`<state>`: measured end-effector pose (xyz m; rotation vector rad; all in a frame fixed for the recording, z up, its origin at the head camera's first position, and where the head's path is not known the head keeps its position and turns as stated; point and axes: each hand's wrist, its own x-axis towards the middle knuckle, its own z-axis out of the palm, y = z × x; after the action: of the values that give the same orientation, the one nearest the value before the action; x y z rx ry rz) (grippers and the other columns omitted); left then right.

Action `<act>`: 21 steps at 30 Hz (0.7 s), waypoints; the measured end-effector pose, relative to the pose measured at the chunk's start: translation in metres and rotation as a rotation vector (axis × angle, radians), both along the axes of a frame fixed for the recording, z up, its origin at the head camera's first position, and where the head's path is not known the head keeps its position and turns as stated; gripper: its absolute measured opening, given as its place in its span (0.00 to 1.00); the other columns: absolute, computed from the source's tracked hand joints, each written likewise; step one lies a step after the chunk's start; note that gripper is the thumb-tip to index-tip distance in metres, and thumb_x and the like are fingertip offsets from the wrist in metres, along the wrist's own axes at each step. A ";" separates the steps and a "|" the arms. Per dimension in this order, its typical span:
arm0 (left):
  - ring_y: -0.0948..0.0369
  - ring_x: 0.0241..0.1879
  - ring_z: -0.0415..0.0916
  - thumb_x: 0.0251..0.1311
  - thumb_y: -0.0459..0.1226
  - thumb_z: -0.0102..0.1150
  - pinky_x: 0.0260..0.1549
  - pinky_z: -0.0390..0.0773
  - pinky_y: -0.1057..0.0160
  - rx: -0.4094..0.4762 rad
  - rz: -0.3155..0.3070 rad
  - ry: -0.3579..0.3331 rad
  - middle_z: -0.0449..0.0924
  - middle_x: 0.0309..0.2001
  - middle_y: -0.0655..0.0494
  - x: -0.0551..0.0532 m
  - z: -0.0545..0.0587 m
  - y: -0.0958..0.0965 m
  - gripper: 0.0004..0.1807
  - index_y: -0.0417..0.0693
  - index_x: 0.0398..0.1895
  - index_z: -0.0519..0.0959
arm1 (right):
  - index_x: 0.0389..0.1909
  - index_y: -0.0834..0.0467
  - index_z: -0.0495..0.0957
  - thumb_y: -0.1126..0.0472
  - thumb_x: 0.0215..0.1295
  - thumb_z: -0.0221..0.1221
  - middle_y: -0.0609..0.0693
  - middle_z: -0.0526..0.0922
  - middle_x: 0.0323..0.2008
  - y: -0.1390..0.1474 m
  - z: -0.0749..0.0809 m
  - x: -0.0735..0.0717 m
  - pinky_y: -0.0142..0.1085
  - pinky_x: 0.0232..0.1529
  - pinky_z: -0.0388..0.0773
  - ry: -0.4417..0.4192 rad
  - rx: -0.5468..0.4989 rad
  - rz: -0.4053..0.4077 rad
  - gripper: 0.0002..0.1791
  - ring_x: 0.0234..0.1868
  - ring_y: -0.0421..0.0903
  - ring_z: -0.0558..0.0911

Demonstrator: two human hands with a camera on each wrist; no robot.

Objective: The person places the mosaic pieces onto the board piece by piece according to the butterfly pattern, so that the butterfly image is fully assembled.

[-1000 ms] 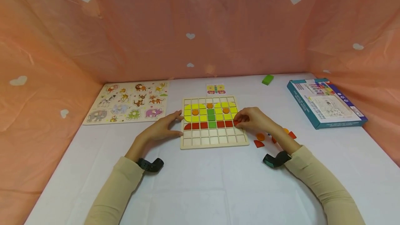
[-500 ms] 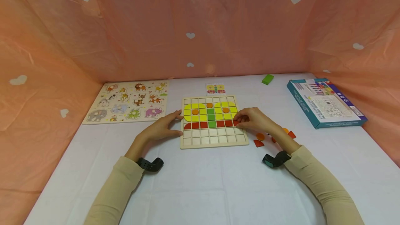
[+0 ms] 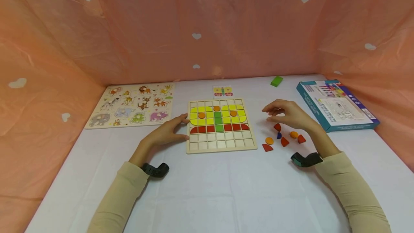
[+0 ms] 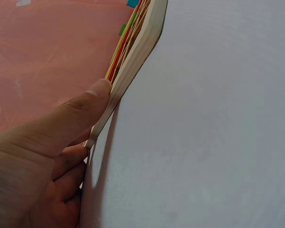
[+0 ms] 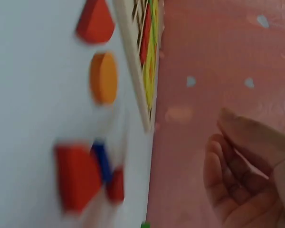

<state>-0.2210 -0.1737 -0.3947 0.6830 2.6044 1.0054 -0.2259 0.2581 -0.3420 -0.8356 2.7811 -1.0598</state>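
Observation:
A wooden grid board (image 3: 221, 146) lies on the table with yellow, orange, green and red tiles set in its cells. At its left edge, my left hand (image 3: 165, 131) touches the rim with thumb and fingertips; the left wrist view shows the thumb (image 4: 92, 97) against the board's side. To the right of the board, my right hand (image 3: 288, 114) hovers in the air, fingers loosely bent and holding nothing. Below it lie several loose pieces: red quarter-round tiles (image 3: 267, 147), orange discs (image 3: 269, 141) and a small blue piece (image 3: 279, 135). The red row ends in a rounded tile (image 3: 244, 127).
Behind the board is a small butterfly pattern card (image 3: 222, 91). An animal peg puzzle (image 3: 129, 106) lies at the back left. A teal-edged game box (image 3: 337, 105) stands on the right, and green pieces (image 3: 276, 81) lie near the back curtain (image 3: 207, 28).
My right hand has let go of the red tile, now in the row's right end, and moved right, uncovering loose pieces. My left hand stays at the board's edge.

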 end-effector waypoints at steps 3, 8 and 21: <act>0.53 0.72 0.41 0.54 0.47 0.65 0.69 0.46 0.50 -0.006 0.005 -0.003 0.48 0.73 0.54 -0.001 0.000 0.000 0.37 0.45 0.66 0.65 | 0.48 0.64 0.78 0.67 0.58 0.62 0.58 0.80 0.44 0.021 -0.002 0.009 0.21 0.45 0.74 0.014 0.000 0.019 0.15 0.42 0.49 0.77; 0.53 0.72 0.42 0.53 0.47 0.65 0.69 0.46 0.49 -0.005 -0.003 -0.001 0.48 0.73 0.53 -0.001 -0.001 0.000 0.37 0.44 0.65 0.65 | 0.48 0.62 0.78 0.65 0.60 0.61 0.56 0.80 0.45 0.049 -0.009 0.025 0.19 0.45 0.73 0.001 0.006 -0.001 0.15 0.43 0.39 0.76; 0.52 0.72 0.42 0.52 0.47 0.66 0.69 0.46 0.49 0.006 -0.010 0.010 0.48 0.73 0.50 0.000 0.000 0.000 0.38 0.43 0.65 0.65 | 0.50 0.63 0.77 0.65 0.60 0.61 0.58 0.79 0.46 0.076 -0.030 0.031 0.18 0.44 0.73 -0.029 -0.021 -0.013 0.16 0.45 0.30 0.74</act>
<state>-0.2208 -0.1739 -0.3944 0.7033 2.6053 1.0095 -0.1953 0.3339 -0.3720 -0.7983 2.7602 -1.0957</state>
